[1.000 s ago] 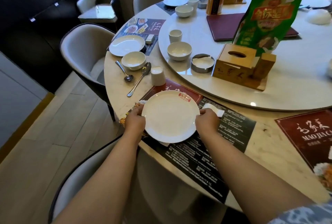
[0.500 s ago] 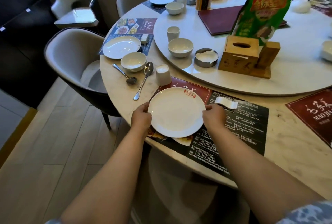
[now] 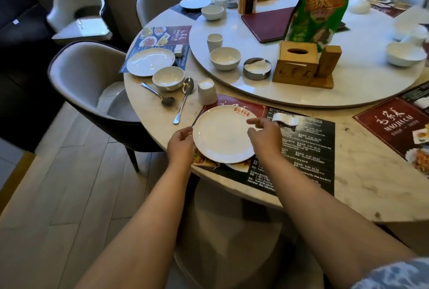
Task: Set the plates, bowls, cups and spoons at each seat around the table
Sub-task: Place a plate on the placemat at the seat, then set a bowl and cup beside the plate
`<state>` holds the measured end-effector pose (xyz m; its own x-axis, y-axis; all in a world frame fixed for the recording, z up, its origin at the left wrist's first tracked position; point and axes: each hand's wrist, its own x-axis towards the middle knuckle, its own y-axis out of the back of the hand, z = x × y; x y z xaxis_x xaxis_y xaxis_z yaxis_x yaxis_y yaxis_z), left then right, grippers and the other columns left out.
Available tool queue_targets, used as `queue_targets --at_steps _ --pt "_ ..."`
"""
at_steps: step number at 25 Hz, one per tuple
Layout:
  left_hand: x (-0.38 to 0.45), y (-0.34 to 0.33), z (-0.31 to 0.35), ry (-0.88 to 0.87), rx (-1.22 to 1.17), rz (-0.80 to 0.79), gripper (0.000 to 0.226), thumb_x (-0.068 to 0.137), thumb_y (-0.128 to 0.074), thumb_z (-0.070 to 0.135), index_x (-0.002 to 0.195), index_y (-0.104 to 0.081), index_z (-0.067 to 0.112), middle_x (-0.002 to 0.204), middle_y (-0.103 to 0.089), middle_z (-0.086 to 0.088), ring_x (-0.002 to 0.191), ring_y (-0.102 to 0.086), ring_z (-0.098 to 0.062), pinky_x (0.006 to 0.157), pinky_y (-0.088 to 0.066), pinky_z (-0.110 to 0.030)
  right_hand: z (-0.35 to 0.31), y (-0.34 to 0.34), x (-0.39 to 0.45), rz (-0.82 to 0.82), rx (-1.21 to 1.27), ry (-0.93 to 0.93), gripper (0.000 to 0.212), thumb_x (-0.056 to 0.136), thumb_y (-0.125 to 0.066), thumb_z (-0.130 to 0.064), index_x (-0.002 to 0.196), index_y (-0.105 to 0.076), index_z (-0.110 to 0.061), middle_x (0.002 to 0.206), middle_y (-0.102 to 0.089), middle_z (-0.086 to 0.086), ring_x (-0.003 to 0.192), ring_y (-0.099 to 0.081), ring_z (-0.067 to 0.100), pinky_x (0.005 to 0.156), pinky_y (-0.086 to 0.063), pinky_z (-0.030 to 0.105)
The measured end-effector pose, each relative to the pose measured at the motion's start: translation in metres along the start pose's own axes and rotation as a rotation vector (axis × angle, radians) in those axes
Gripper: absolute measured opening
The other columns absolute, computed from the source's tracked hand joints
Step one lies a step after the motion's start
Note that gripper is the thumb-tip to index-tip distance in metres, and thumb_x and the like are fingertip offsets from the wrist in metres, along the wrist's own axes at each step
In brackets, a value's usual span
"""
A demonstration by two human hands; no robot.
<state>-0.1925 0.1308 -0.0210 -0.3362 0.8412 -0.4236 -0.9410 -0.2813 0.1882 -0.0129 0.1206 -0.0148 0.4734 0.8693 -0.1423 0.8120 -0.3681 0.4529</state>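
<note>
While both arms reach in from the near edge, this is how the seat looks:

Plate: white plate (image 3: 224, 134) with a red mark at its far rim, lying flat on the dark placemat (image 3: 306, 149) at the near seat, its near edge over the food pictures printed there.

Left hand: left hand (image 3: 180, 143) at the plate's left rim, fingers curled beside the edge; whether its grip is clamped on the rim or only touching, I cannot tell.

Right hand: right hand (image 3: 263, 136) above the plate's right side, fingers spread apart and loose, forefinger pointing left across the rim, grip on nothing.

Rest: small white spoon rest (image 3: 285, 118) on the placemat just right of that hand.

Cup: white cup (image 3: 206, 91) upside down on the tabletop (image 3: 371, 172), just beyond the plate's far left edge.

Spoons: long spoon (image 3: 183, 100) and short spoon (image 3: 159, 95) lying left of the cup, apart from each other.

Next seat left: bowl (image 3: 168, 78) by the spoons, second plate (image 3: 151, 61) beyond it on another placemat.

Turntable: round turntable (image 3: 348, 89) far of the plate, carrying a cup (image 3: 214, 42), a bowl (image 3: 225, 57), a metal dish (image 3: 257, 68), a wooden tissue box (image 3: 296, 66) and a green bag (image 3: 321, 8).
</note>
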Motion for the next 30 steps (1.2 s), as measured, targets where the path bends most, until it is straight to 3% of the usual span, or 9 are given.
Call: queue_targets --at_steps 3,8,17,25,30 --pt "0.011 0.018 0.008 -0.051 -0.039 -0.082 0.029 0.096 -0.046 0.008 0.116 -0.063 0.019 0.101 -0.062 0.004 0.089 -0.062 -0.011 0.068 -0.052 -0.025 -0.016 -0.024 -0.015 0.014 0.040 0.023 0.023 0.082 -0.056 -0.010 0.090 -0.068 -0.029 0.109 -0.062 0.005 0.087 -0.059 0.019 0.056 -0.038 0.023" --pt "0.045 0.052 0.028 -0.038 -0.026 -0.247 0.024 0.097 -0.046 0.008 0.104 -0.063 0.023 0.107 -0.066 -0.001 0.091 -0.061 -0.009 0.087 -0.051 -0.032 -0.040 -0.071 -0.035 0.064 0.067 0.009 0.021 0.082 -0.058 -0.009 0.092 -0.070 -0.024 0.102 -0.066 0.005 0.089 -0.061 0.020 0.066 -0.044 0.026" --pt "0.073 0.082 0.036 -0.059 0.003 -0.446 0.023 0.098 -0.046 0.009 0.109 -0.061 0.022 0.111 -0.066 -0.003 0.105 -0.062 -0.017 0.088 -0.050 -0.033 -0.068 -0.114 -0.056 0.165 0.095 -0.031 0.022 0.083 -0.061 -0.010 0.101 -0.070 -0.019 0.107 -0.067 0.005 0.097 -0.061 0.020 0.073 -0.045 0.026" --pt "0.117 0.070 0.053 -0.070 -0.020 -0.542 0.022 0.098 -0.046 0.008 0.110 -0.061 0.019 0.110 -0.067 -0.004 0.104 -0.064 -0.019 0.092 -0.052 -0.037 -0.092 -0.141 -0.014 0.231 0.102 0.000 0.023 0.083 -0.062 -0.010 0.104 -0.065 -0.018 0.103 -0.065 0.001 0.097 -0.060 0.017 0.078 -0.048 0.029" --pt "0.170 0.046 0.093 -0.093 0.053 -0.713 0.025 0.097 -0.044 0.005 0.113 -0.060 0.015 0.112 -0.067 -0.007 0.102 -0.065 -0.020 0.089 -0.052 -0.034 -0.117 -0.167 0.054 0.281 -0.072 -0.043 0.049 0.079 -0.067 -0.008 0.124 -0.054 -0.020 0.128 -0.053 0.007 0.117 -0.051 0.021 0.088 -0.044 0.028"
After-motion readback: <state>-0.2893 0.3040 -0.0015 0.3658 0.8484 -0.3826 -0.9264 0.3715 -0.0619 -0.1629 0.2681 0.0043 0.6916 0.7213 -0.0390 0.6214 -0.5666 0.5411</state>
